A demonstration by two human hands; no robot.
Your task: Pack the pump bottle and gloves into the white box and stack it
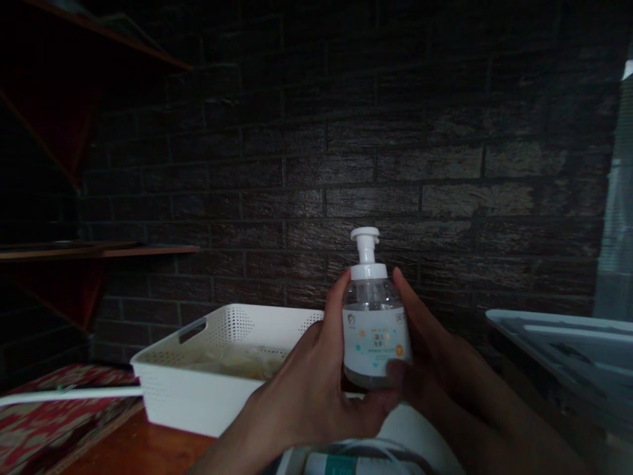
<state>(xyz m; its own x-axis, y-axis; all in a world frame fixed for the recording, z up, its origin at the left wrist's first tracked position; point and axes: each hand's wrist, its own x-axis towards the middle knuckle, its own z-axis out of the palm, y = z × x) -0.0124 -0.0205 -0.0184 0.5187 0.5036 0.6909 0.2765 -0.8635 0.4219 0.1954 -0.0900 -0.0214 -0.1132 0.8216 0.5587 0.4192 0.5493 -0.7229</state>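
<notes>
A clear pump bottle [373, 333] with a white pump top and a white printed label is held upright in front of me. Around its left side and under its base, my left hand [321, 376] is closed, with the thumb low near the bottom. My right hand [440, 356] grips the right side, its thumb against the label's lower corner. Liquid shows through the bottle just above the label. Behind my left hand stands a white perforated basket [182, 396] with pale, plastic-looking contents.
Below the bottle lies a white item with a green band [341, 464]. A grey-lidded container [568, 356] stands at the right. Wooden shelves [148, 251] project at the left, above a red patterned cloth [64, 415]. A dark brick wall [306, 165] closes off the back.
</notes>
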